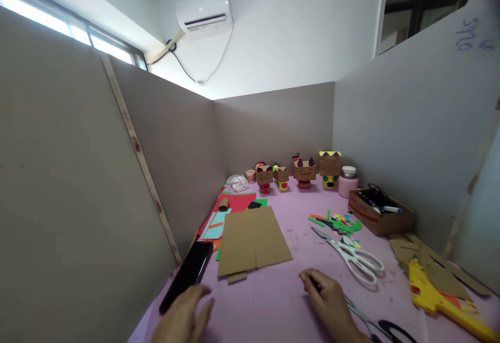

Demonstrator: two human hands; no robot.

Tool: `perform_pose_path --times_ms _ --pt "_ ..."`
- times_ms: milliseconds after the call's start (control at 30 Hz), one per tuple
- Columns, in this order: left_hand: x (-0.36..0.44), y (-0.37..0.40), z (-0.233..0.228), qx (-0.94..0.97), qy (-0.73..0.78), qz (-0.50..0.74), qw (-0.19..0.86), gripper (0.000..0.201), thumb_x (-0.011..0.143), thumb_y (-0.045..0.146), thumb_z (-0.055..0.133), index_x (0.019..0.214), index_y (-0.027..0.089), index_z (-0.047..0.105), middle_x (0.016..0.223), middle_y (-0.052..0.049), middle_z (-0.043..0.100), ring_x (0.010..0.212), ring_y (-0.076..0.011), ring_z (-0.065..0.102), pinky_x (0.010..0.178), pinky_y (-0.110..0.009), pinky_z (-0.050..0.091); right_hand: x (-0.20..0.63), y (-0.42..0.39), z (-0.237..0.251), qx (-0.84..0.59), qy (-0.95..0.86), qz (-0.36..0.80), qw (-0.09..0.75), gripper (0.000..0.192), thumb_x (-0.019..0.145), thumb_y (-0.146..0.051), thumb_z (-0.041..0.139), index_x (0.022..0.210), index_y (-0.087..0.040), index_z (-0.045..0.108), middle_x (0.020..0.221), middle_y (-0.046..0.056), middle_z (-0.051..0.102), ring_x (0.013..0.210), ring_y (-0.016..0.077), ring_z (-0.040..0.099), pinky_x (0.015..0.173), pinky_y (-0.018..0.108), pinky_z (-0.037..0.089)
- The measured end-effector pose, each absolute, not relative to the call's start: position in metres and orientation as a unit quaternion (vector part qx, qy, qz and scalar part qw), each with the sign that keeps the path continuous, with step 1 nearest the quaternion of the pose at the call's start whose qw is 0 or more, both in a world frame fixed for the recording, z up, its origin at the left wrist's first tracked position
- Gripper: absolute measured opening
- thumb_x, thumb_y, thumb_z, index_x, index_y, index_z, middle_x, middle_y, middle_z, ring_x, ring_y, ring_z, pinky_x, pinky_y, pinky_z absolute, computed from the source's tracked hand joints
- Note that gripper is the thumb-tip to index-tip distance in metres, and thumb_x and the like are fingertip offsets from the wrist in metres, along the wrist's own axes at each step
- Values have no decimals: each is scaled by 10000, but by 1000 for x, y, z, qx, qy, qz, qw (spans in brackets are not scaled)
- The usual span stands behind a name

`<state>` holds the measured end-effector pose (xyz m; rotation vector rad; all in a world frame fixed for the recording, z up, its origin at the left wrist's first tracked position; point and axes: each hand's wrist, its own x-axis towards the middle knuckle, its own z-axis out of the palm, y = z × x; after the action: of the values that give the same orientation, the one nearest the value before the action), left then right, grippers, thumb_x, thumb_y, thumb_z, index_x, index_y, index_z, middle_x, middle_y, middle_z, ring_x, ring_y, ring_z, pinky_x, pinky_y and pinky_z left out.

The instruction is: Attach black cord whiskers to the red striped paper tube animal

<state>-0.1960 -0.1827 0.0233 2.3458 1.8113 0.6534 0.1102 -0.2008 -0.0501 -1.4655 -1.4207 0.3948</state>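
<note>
My left hand [183, 316] is at the lower left with its fingers apart, holding nothing. Just beyond it lies a black phone [189, 275], partly covered by the hand. My right hand [328, 301] rests low over the table, fingers curled in and thumb close to them; what is inside, if anything, is hidden. Between and beyond the hands lies a flat brown cardboard sheet [253, 241], with a small cardboard strip [237, 278] at its near edge. Black-handled scissors [369, 322] lie beside my right wrist, partly hidden by it. White-handled scissors [351, 257] lie farther right, blades spread a little.
A yellow glue gun [429, 293] lies on cardboard scraps at the right. Behind it stand a cardboard box [380, 215] of pens and a pink jar [347, 182]. Several cardboard figures [304, 173] line the back. Coloured sheets [238, 203] lie left; partitions [269, 129] enclose the table.
</note>
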Motion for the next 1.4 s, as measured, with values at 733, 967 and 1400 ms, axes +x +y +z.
perform_pose_path --times_ms 733,967,1400 --pt "-118 -87 -3 759 624 186 -3 439 886 224 251 1257 57 416 1316 -170 473 1234 -238 402 1023 -342 284 114 -183 -63 -590 -478 375 532 390 797 -506 442 881 -161 603 692 27 617 605 171 566 556 249 446" --pt "-120 -50 1 663 730 151 68 666 634 476 653 1113 42 492 1073 -216 589 1021 -373 543 781 -445 460 110 -186 -64 -589 -490 385 515 327 770 -486 478 742 -189 612 628 -2 592 560 163 521 517 246 401" --pt "-115 -42 12 587 696 333 243 369 802 312 559 1120 139 489 1100 -101 596 988 -231 579 849 -448 447 109 -192 -56 -573 -532 361 509 295 775 -446 485 672 -187 582 583 -6 580 616 194 545 597 277 424"
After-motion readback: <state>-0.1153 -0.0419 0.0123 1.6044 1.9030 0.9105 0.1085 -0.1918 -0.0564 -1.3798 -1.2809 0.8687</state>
